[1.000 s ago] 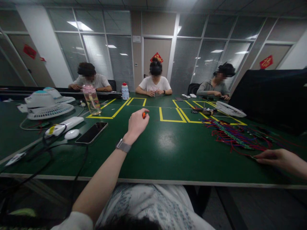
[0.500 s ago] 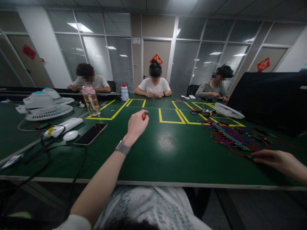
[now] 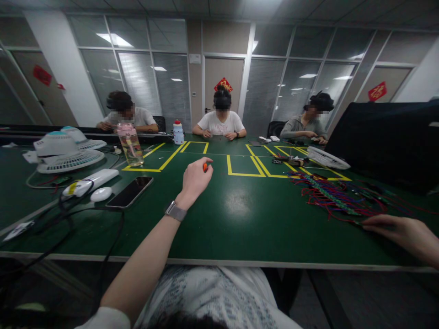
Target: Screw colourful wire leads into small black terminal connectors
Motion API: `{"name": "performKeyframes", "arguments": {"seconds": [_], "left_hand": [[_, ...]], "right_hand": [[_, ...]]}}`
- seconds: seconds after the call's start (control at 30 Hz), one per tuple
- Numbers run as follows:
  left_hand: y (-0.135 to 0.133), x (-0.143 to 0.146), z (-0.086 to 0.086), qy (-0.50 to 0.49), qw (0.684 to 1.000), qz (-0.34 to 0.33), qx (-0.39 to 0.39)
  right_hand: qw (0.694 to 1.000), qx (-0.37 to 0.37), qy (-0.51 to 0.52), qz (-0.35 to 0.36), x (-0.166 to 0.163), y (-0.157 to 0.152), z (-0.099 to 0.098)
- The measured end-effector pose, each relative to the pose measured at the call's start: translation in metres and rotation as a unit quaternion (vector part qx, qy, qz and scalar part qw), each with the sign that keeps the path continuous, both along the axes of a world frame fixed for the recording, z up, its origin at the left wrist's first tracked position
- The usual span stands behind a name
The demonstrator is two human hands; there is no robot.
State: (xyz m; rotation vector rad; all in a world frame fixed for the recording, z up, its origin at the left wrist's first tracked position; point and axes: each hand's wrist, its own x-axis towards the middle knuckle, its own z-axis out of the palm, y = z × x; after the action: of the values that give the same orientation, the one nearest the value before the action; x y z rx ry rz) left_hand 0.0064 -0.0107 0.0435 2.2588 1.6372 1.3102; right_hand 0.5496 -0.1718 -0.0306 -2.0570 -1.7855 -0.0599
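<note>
My left hand (image 3: 198, 177) is closed in a fist above the middle of the green table (image 3: 219, 228). An orange handle-like end (image 3: 205, 167) shows in it; the rest of the object is hidden by my fingers. At the right, the fingertips of my right hand (image 3: 399, 230) pinch the end of a small circuit board (image 3: 357, 223) with red wire on it. Just beyond lies a pile of small green boards (image 3: 331, 194) with many red and blue wires. The board's far end touches or overlaps the pile's edge; I cannot tell which.
Left of my arm lie a phone (image 3: 130, 192), a white mouse (image 3: 101, 194), black cables (image 3: 70, 210) and white fans (image 3: 68, 153). A drink bottle (image 3: 130, 144) stands behind. A dark screen (image 3: 387, 141) rises at the right. Several people sit across the table.
My right hand has shifted very slightly right, with its fingertips still at the small board. My left hand stays in place. The person opposite has moved their hands slightly.
</note>
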Motion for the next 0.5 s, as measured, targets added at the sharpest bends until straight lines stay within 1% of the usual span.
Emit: {"name": "performKeyframes", "arguments": {"seconds": [0.17,0.37,0.5], "left_hand": [[-0.001,0.0,0.002,0.002,1.0,-0.003,-0.005],[-0.003,0.0,0.002,0.003,1.0,-0.002,-0.008],[-0.004,0.001,0.002,0.009,1.0,0.001,-0.015]], "right_hand": [[0.997,0.068,-0.031,0.034,0.0,0.002,-0.006],[0.995,0.083,-0.048,0.036,0.001,0.0,-0.01],[0.992,0.103,-0.069,0.034,0.005,0.002,-0.016]]}}
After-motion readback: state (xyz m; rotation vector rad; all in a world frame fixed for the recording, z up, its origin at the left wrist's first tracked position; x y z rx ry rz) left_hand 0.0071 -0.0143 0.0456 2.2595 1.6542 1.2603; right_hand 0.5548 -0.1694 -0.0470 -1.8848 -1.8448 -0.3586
